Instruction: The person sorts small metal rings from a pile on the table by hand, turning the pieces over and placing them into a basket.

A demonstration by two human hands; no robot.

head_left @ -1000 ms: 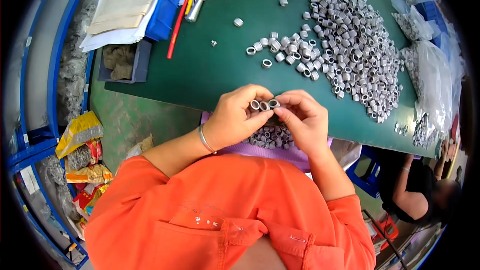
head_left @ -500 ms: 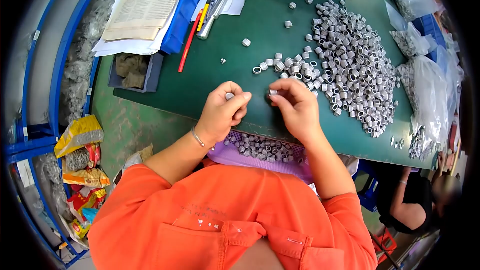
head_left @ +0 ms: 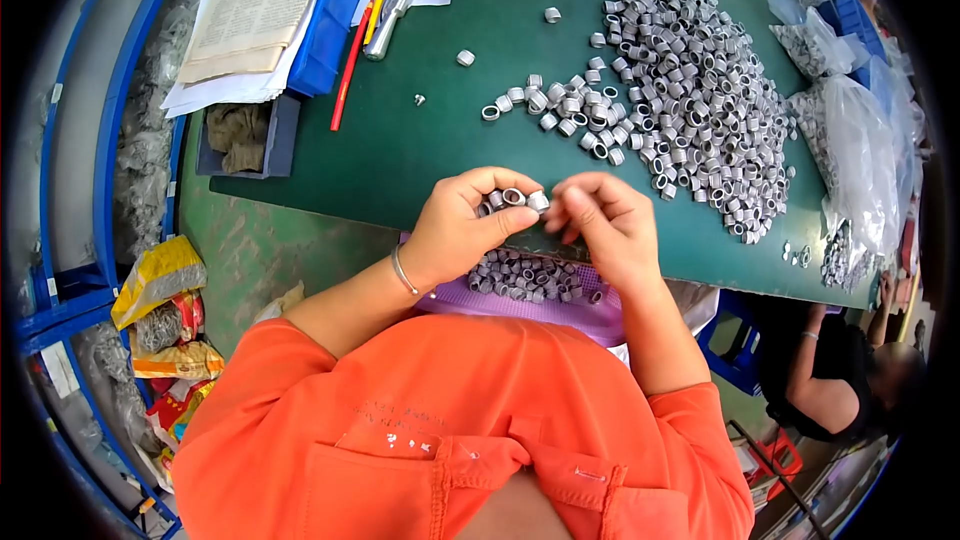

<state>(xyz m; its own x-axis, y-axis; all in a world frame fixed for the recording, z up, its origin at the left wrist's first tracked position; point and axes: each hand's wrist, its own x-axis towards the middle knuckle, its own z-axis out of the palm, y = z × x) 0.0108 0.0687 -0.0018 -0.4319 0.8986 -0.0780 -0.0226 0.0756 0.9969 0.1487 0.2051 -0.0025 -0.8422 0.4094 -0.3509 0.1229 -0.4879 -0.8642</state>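
Observation:
My left hand [head_left: 470, 208] is closed around several small grey metal rings [head_left: 514, 197]; one sits at the fingertips, between thumb and index finger. Just to its right, my right hand [head_left: 610, 225] has its fingers curled in. Its fingertips are slightly blurred, and whether anything is in them is hidden. Below both hands, a purple basket [head_left: 455, 305] on my lap side contains many similar rings [head_left: 525, 275]. Ahead and to the right, a large pile of rings [head_left: 690, 90] covers part of the green table [head_left: 400, 170].
Stray rings [head_left: 466, 58] dot the tabletop. A red pencil [head_left: 348, 80], a tapered metal rod [head_left: 400, 5] and a blue bin with newspaper [head_left: 265, 10] are at the left. Plastic bags [head_left: 860, 160] line the right side, where another person [head_left: 825, 370] sits.
My left hand has turned and opened enough to show the rings it holds. My right hand has moved slightly right and down; the ring at its fingertips no longer shows there. The view has shifted.

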